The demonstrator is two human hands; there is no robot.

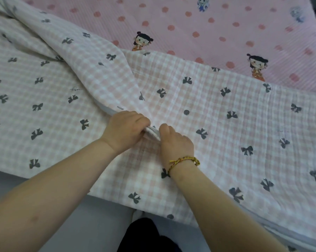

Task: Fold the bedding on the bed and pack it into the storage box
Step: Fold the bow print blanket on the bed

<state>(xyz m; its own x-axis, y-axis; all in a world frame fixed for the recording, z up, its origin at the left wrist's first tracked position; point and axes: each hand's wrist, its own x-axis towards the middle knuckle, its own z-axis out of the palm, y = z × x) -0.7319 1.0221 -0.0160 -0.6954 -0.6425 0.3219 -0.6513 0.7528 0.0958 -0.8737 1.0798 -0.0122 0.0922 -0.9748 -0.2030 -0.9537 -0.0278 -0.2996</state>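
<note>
Hands on gingham blanket, pink bedsheet

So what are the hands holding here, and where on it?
The left hand and right hand both grip the checked bow-print blanket, side by side on the edge of its folded-over layer.

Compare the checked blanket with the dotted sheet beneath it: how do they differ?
The blanket has pink-and-white checks with dark bows; the sheet has pink stripes, red dots and cartoon figures. The blanket is rumpled and folded over itself, while the sheet lies flat. The left hand and the right hand both grip a fold of the blanket; neither touches the sheet. Both are pinkish, crinkled fabrics.
</note>
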